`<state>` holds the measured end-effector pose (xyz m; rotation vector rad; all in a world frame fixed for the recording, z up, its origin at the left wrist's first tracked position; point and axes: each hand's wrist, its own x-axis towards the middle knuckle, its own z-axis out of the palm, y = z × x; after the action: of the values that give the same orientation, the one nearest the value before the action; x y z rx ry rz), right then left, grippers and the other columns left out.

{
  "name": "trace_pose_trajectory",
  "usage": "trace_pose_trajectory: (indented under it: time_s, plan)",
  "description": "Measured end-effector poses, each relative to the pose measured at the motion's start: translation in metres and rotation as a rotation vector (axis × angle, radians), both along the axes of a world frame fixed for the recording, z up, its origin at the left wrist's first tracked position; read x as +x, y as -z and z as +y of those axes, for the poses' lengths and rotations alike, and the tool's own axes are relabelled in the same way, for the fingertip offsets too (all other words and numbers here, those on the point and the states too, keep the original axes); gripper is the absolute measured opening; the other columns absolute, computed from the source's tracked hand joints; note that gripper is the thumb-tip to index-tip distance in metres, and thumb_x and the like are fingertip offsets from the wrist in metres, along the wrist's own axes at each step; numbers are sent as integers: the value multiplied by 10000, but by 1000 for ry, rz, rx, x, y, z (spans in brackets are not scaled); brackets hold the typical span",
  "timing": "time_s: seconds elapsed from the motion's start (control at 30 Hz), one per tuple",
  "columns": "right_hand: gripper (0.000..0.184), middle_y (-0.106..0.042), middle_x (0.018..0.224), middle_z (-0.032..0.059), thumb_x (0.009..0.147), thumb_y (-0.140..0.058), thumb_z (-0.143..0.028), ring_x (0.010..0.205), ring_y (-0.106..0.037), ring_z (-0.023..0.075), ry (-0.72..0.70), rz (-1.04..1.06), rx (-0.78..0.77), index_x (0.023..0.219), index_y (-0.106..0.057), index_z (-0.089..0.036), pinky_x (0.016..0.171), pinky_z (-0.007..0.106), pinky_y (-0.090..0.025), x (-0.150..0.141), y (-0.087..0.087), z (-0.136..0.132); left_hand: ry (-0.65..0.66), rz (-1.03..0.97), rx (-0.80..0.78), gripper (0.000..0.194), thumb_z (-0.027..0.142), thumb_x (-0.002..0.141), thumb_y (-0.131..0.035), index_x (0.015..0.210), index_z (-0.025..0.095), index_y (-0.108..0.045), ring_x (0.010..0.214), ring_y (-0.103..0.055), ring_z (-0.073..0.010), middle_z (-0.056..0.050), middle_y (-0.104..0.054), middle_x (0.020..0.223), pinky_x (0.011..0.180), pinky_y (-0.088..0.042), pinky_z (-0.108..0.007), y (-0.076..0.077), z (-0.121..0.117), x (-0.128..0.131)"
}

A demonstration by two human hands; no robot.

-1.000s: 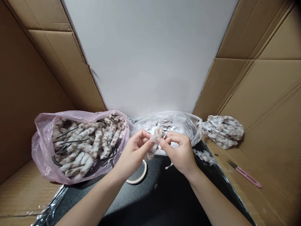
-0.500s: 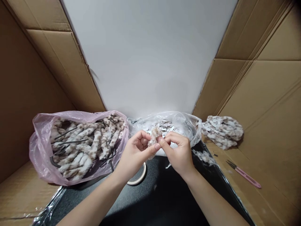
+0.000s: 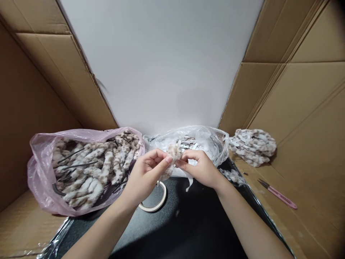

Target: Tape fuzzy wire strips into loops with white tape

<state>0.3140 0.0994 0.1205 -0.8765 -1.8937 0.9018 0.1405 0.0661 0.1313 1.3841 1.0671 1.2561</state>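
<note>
Between my hands, above the dark work surface (image 3: 178, 223), is a small fluffy beige-and-white furry piece (image 3: 174, 153). My left hand (image 3: 148, 171) pinches it from the left, thumb against fingers. From the right, my right hand (image 3: 198, 165) pinches its edge with thumb and forefinger. A pale strip (image 3: 189, 183) hangs beneath my right hand; where its upper end leads is hidden. Just behind the hands lies a clear plastic bag (image 3: 215, 144) with small whitish strips and thin pieces in it. A cream ring of tape (image 3: 153, 208) lies flat below my left hand.
A pink plastic bag (image 3: 40, 180) at left is full of furry strips (image 3: 88, 151) with dark stems. To the right are a furry bundle (image 3: 254, 147), loose fluff (image 3: 234, 176) and pink-handled thread snips (image 3: 277, 193). Cardboard walls (image 3: 304, 97) stand on both sides.
The furry piece has turned in my fingers and my hands have shifted slightly left in view. The pale strip now hangs lower and shows more. The whole view has moved a little.
</note>
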Motion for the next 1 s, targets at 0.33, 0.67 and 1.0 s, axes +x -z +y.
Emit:
trace_pose_trajectory:
  time_s: [0.33,0.67,1.0]
  plan:
    - [122,-610,628,-11,749,-647,-211,613,-543,140,-154,-355,-93,636,-640,-166,558,229,-414,33,-3,8,287,162,-182,265,399,799,-662,742,157,-574,443,-390,-66,33,-486,566,401,-304,-165,-1,1,2]
    - [186,-654,778,2,867,-494,-200,741,-605,133,-329,-144,-292,771,-653,-188,673,242,-482,29,-6,15,559,539,89,142,231,894,-531,781,194,-608,647,-561,-135,-38,-628,799,582,-433,-214,-9,-18,9]
    - [157,-566,535,-61,681,-617,-78,471,-499,87,-525,-186,-649,583,-634,-200,408,177,-391,21,19,20,584,732,281,141,145,922,-456,826,207,-538,774,-563,-136,-32,-585,926,686,-428,-221,-8,-30,10]
